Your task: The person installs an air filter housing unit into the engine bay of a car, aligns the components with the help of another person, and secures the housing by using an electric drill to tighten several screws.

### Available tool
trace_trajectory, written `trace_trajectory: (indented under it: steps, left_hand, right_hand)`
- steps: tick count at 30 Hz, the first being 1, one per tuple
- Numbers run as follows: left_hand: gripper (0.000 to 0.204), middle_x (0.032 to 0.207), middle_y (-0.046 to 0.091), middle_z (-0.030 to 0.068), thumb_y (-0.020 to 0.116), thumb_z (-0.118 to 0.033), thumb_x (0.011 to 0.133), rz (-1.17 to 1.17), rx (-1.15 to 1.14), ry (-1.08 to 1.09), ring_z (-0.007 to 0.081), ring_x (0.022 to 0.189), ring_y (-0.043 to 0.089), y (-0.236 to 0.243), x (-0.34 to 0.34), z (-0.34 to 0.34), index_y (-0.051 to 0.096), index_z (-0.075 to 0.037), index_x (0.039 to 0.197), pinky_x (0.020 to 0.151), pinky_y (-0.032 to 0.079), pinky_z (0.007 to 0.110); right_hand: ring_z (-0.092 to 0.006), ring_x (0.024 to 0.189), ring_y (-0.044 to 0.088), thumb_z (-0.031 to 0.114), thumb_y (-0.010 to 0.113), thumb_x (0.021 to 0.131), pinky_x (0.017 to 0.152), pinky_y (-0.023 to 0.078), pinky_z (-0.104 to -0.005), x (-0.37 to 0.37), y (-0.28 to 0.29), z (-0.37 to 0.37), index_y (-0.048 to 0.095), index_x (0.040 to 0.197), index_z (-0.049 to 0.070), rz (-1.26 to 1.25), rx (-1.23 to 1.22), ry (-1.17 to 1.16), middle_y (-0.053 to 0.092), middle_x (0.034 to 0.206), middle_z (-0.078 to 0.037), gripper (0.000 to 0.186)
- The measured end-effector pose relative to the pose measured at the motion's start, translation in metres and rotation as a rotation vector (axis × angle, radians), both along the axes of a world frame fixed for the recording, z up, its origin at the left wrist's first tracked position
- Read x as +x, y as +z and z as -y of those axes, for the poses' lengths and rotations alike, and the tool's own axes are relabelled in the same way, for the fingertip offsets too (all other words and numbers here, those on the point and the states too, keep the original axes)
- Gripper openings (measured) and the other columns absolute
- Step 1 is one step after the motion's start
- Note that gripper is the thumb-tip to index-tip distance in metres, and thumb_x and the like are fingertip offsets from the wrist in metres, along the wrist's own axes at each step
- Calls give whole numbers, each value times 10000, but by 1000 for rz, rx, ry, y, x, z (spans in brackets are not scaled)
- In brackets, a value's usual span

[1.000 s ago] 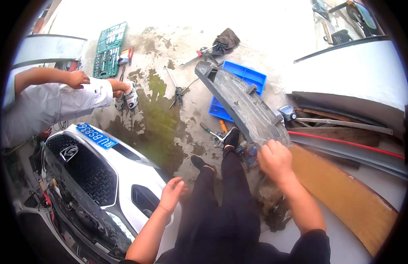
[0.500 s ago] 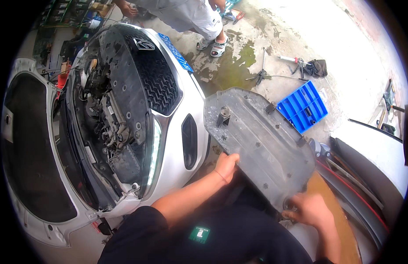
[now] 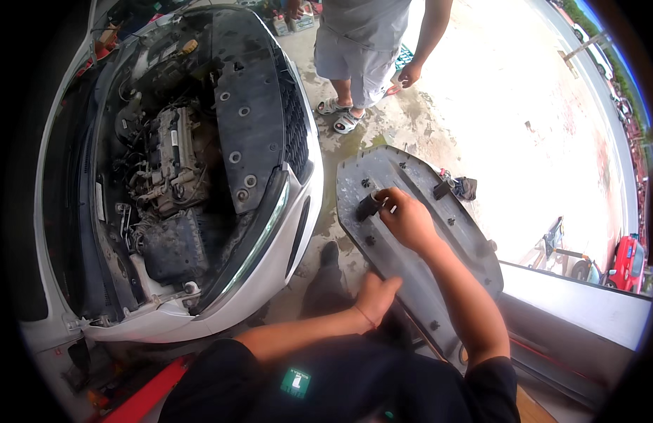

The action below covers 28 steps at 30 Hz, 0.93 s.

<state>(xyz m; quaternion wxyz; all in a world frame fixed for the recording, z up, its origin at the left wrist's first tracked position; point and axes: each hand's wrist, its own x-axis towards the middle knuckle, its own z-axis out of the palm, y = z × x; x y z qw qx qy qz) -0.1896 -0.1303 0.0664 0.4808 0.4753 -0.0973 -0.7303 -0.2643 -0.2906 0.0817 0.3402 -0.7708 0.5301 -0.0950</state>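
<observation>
A large grey plastic engine cover (image 3: pixel 409 266) is tilted up in front of me, its ribbed underside toward me. My left hand (image 3: pixel 377 296) is closed on its near left edge, thumb on the inner face. At the cover's far left corner, my right hand (image 3: pixel 407 218) pinches a dark round mounting post (image 3: pixel 367 207); the fingers partly hide it. A second post (image 3: pixel 442 189) stands at the far right side, and several small star-shaped studs dot the surface. My right forearm crosses over the cover and hides part of it.
On the left stands a white car (image 3: pixel 309 211) with its hood up and engine (image 3: pixel 173 144) exposed. Beyond the cover, a person (image 3: pixel 361 42) in grey shorts stands on the wet concrete. A dark bag (image 3: pixel 466 188) lies behind the cover; a white panel (image 3: pixel 573 299) is at right.
My right hand has moved from the cover's near right corner to the far left mounting post. The left hand keeps its edge hold. My view has swung, and the other person stands more upright.
</observation>
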Motion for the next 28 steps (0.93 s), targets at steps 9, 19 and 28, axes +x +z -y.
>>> trace_trajectory:
  steps: [9,19,28]
  left_hand:
    - [395,1069,610,34,535,16,828,96,-156,-19,130,953,576,26,50,4,545,2,1223,833,480,284]
    - [358,1055,636,59,537,11,819,35,-148,91,143,939,601,32,78,4,585,17,1175,820,491,286]
    - [419,1113,647,88,552,-21,829,222,-220,229,173,1006,623,37,93,11,561,22,1247,867,503,310]
  right_hand:
    - [-222,881,666,340,719,913,783,518,-358,35,46,42,653,1250,51,111,188,57,713,1024,-141,449]
    - [-358,1017,657,308,656,942,879,512,-417,85,56,37,653,1237,53,145,-28,248,693,1062,-177,391]
    - [-236,937,676,106,689,902,885,515,-344,-4,134,9,627,1302,106,27,14,336,670,1116,-139,404]
